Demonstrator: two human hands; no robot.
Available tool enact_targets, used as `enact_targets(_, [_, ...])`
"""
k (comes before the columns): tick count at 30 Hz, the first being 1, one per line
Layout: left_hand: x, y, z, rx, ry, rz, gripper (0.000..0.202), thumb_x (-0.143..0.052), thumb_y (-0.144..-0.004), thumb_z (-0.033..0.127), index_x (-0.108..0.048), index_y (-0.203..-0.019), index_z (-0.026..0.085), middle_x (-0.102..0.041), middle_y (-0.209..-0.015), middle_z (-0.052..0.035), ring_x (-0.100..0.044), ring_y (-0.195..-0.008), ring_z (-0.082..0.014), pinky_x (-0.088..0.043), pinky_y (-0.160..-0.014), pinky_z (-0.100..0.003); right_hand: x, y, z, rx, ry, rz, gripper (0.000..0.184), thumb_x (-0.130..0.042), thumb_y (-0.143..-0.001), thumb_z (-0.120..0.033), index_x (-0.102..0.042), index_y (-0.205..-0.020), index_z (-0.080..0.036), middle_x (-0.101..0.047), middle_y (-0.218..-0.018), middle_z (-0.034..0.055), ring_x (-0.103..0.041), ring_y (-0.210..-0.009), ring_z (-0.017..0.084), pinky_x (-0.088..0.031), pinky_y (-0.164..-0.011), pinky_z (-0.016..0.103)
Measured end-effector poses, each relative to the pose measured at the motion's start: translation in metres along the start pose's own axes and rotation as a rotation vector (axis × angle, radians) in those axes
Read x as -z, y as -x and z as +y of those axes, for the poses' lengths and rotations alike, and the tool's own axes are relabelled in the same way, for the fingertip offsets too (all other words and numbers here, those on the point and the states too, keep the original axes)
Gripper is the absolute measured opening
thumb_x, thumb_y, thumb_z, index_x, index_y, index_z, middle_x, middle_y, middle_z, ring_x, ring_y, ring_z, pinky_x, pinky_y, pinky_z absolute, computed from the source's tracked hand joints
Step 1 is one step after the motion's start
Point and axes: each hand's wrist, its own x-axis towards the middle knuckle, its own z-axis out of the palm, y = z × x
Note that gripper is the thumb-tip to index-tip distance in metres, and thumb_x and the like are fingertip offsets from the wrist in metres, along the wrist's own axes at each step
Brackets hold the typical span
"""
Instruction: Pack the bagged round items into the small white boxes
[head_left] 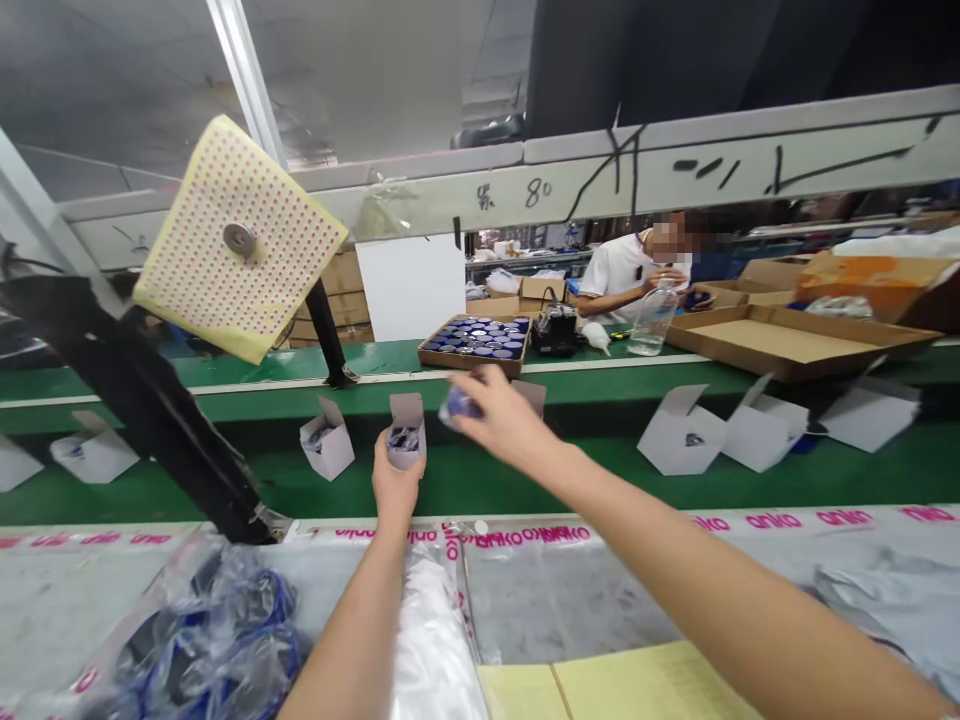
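Note:
My left hand (pixel 395 485) is wrapped round a small open white box (pixel 407 408) on the green belt; its flap stands up and a dark item in clear plastic shows inside. To the right of that box, my right hand (pixel 495 412) pinches a small blue item in clear wrap (pixel 459 405), slightly blurred, apart from the box. What exactly the blue item is I cannot make out. Behind my right hand, part of another box flap (pixel 534 397) shows. Left of my left hand stands another open white box (pixel 328 445) with a wrapped item in it.
More open white boxes (pixel 681 432) stand along the green belt (pixel 585 460). Beyond it are a tray of round blue-topped pieces (pixel 480 340), a clear bottle (pixel 654 318) and a co-worker (pixel 622 270). Bagged blue-and-black items (pixel 217 640) lie front left, below a black post (pixel 150 390).

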Motion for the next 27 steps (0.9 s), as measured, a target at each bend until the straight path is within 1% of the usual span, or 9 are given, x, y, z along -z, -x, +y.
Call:
enact_targets(3, [0.002,0.0,0.004,-0.041,-0.052,0.044,0.083,-0.08,-0.072,0.012,-0.046,-0.147,0.021,-0.059,-0.139,-0.0126,-0.06,-0.127,-0.0326,-0.047,-0.112,-0.05,0.012,0.009,0.056,-0.149,0.174,0.057,0.056,-0.062,-0.086,-0.012,-0.048,-0.141,-0.011,-0.052,-0.131,0.022,-0.058,-0.118,0.036,-0.049,-0.101,0.047])
enact_targets(6, [0.003,0.005,0.018,-0.17,-0.13,0.172,0.102,-0.082,-0.073,0.022,-0.026,-0.158,0.02,-0.027,-0.163,-0.0206,-0.026,-0.154,-0.0374,-0.025,-0.126,-0.054,0.0,0.017,0.079,-0.195,0.252,0.07,0.053,-0.057,-0.082,-0.003,-0.049,-0.135,-0.007,-0.051,-0.132,0.0281,-0.058,-0.115,0.039,-0.05,-0.095,0.049])
enact_targets(8, [0.001,0.011,0.031,-0.38,-0.167,0.217,0.092,-0.078,-0.082,0.029,-0.026,-0.157,0.02,-0.018,-0.166,-0.0211,-0.015,-0.157,-0.0352,-0.018,-0.128,-0.053,-0.012,0.019,0.082,-0.187,0.279,0.05,0.043,-0.058,-0.082,-0.003,-0.055,-0.125,-0.009,-0.052,-0.133,0.0282,-0.059,-0.115,0.039,-0.051,-0.09,0.046])
enact_targets(11, [-0.006,0.025,0.043,-0.654,-0.136,0.084,0.062,-0.064,-0.095,0.028,-0.037,-0.151,0.024,-0.032,-0.161,-0.0169,-0.028,-0.154,-0.0289,-0.028,-0.126,-0.048,-0.025,0.018,0.082,-0.163,0.277,0.017,0.033,-0.067,-0.081,-0.009,-0.059,-0.113,-0.014,-0.056,-0.125,0.0236,-0.062,-0.109,0.036,-0.051,-0.085,0.039])
enact_targets(14, [-0.016,0.038,0.044,-0.559,-0.088,-0.246,0.047,-0.059,-0.097,0.028,-0.048,-0.143,0.026,-0.05,-0.151,-0.0113,-0.047,-0.143,-0.0249,-0.04,-0.119,-0.044,-0.031,0.018,0.083,-0.137,0.247,0.0,0.029,-0.074,-0.08,-0.017,-0.058,-0.105,-0.018,-0.059,-0.116,0.0159,-0.065,-0.093,0.028,-0.051,-0.082,0.037])
enact_targets(17, [-0.025,0.047,0.038,-0.347,-0.082,-0.494,0.051,-0.065,-0.092,0.027,-0.051,-0.141,0.022,-0.058,-0.145,-0.0108,-0.055,-0.136,-0.0256,-0.044,-0.116,-0.045,-0.037,0.022,0.081,-0.068,0.211,-0.011,0.024,-0.072,-0.085,-0.025,-0.055,-0.102,-0.022,-0.061,-0.113,0.0096,-0.064,-0.099,0.026,-0.048,-0.096,0.047])
enact_targets(21, [-0.028,0.053,0.035,-0.197,-0.116,-0.609,0.058,-0.069,-0.086,0.022,-0.051,-0.141,0.019,-0.057,-0.147,-0.0121,-0.053,-0.138,-0.028,-0.041,-0.118,-0.048,-0.045,0.034,0.073,0.077,0.185,-0.057,0.016,-0.065,-0.092,-0.023,-0.056,-0.105,-0.023,-0.064,-0.115,0.0076,-0.062,-0.107,0.026,-0.036,-0.107,0.063])
enact_targets(24, [-0.027,0.054,0.037,-0.175,-0.13,-0.647,0.055,-0.066,-0.088,0.02,-0.052,-0.141,0.018,-0.057,-0.147,-0.0123,-0.053,-0.138,-0.0281,-0.039,-0.12,-0.048,-0.048,0.043,0.068,0.142,0.213,-0.073,0.017,-0.065,-0.091,-0.02,-0.06,-0.108,-0.021,-0.066,-0.12,0.0129,-0.057,-0.12,0.033,-0.026,-0.108,0.074])
enact_targets(27, [-0.027,0.055,0.036,-0.161,-0.129,-0.648,0.056,-0.066,-0.087,0.017,-0.053,-0.141,0.016,-0.059,-0.144,-0.0135,-0.055,-0.135,-0.029,-0.041,-0.118,-0.048,-0.047,0.049,0.066,0.211,0.277,-0.095,0.018,-0.065,-0.091,-0.017,-0.064,-0.11,-0.018,-0.069,-0.12,0.016,-0.057,-0.118,0.035,-0.021,-0.109,0.075])
